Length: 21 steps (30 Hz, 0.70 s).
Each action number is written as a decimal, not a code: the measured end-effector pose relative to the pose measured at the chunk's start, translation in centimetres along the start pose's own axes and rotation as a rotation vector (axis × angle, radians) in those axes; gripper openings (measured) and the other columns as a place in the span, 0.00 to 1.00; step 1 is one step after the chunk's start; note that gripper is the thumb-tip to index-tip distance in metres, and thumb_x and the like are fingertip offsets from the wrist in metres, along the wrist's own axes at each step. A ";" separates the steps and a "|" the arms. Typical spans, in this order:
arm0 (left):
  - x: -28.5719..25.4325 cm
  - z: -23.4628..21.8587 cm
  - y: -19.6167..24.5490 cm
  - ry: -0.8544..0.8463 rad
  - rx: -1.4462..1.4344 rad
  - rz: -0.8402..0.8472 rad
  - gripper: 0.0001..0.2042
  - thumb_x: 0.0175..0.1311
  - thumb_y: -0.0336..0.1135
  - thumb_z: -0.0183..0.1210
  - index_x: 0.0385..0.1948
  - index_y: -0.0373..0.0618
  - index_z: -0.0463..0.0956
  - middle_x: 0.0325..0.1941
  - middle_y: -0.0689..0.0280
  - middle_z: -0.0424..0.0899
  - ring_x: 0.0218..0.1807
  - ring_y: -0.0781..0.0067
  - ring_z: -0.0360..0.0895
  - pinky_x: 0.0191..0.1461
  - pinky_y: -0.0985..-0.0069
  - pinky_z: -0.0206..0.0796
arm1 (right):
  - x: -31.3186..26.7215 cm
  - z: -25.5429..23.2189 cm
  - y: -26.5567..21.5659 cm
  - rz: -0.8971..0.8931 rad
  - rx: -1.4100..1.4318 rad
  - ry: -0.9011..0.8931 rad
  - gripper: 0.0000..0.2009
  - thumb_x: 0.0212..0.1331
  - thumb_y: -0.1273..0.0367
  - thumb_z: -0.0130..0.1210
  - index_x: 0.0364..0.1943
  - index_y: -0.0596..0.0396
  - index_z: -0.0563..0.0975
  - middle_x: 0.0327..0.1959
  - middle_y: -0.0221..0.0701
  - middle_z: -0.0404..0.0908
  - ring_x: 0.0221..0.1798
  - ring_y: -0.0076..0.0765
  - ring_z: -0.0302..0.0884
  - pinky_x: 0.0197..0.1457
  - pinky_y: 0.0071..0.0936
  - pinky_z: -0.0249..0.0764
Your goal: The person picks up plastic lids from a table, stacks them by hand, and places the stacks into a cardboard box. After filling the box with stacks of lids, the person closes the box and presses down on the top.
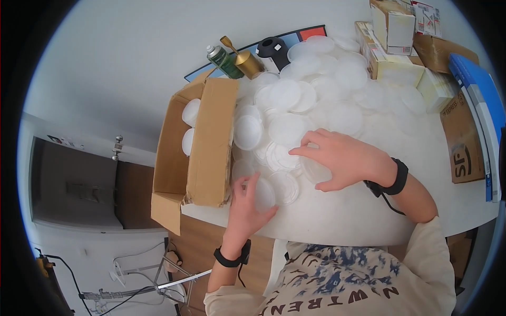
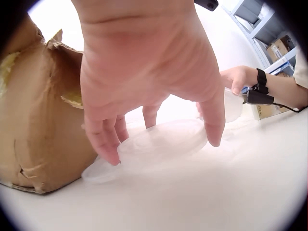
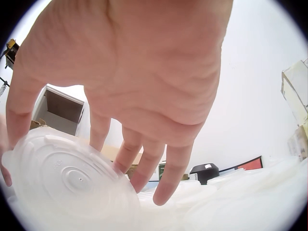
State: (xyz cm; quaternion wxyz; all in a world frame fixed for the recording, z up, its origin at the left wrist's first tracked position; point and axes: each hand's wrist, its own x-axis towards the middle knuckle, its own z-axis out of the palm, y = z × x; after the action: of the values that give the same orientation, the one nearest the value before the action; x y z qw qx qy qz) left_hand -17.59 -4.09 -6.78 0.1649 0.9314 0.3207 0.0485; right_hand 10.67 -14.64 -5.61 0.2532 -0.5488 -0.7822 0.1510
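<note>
Round translucent plastic lids lie heaped across the white table. My right hand grips one lid by its edge, thumb on one side and fingers on the other; its ringed face shows in the right wrist view. At the near edge of the heap, beside the cardboard box, my left hand spans another lid, with thumb and fingertips at opposite sides of its rim. A further lid lies flat beside those left fingertips.
The open cardboard box stands at the left table edge with lids inside. Behind the heap are a spray can, a gold-coloured pot and a black object. Boxes and blue-and-white packages line the right side.
</note>
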 end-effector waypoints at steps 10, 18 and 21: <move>1.5 3.1 2.9 0.053 0.071 0.092 0.43 0.44 0.40 0.72 0.66 0.46 0.61 0.60 0.49 0.64 0.60 0.45 0.66 0.58 0.59 0.68 | 0.3 0.1 1.6 0.031 0.513 -0.008 0.34 0.43 0.68 0.69 0.60 0.51 0.70 0.56 0.34 0.68 0.61 0.40 0.67 0.62 0.34 0.69; 1.8 3.4 3.5 0.083 -0.057 0.041 0.50 0.39 0.38 0.74 0.69 0.42 0.54 0.61 0.51 0.65 0.60 0.46 0.67 0.57 0.58 0.68 | 1.3 2.7 0.9 -0.140 0.901 0.005 0.26 0.41 0.69 0.71 0.48 0.50 0.74 0.59 0.32 0.64 0.66 0.37 0.63 0.67 0.37 0.64; 1.7 2.7 4.1 0.078 -0.361 0.009 0.53 0.36 0.34 0.73 0.70 0.42 0.50 0.64 0.52 0.65 0.63 0.52 0.67 0.61 0.60 0.66 | 1.6 3.4 0.7 -0.264 0.887 0.050 0.25 0.41 0.69 0.71 0.48 0.50 0.74 0.60 0.33 0.64 0.67 0.39 0.61 0.69 0.38 0.61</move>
State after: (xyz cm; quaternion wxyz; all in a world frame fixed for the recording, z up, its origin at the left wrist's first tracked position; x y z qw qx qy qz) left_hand -13.32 -6.80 -7.98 0.3167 0.8855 0.3089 0.1421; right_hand 8.91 -12.72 -8.37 0.4994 -0.2864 -0.6989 0.4244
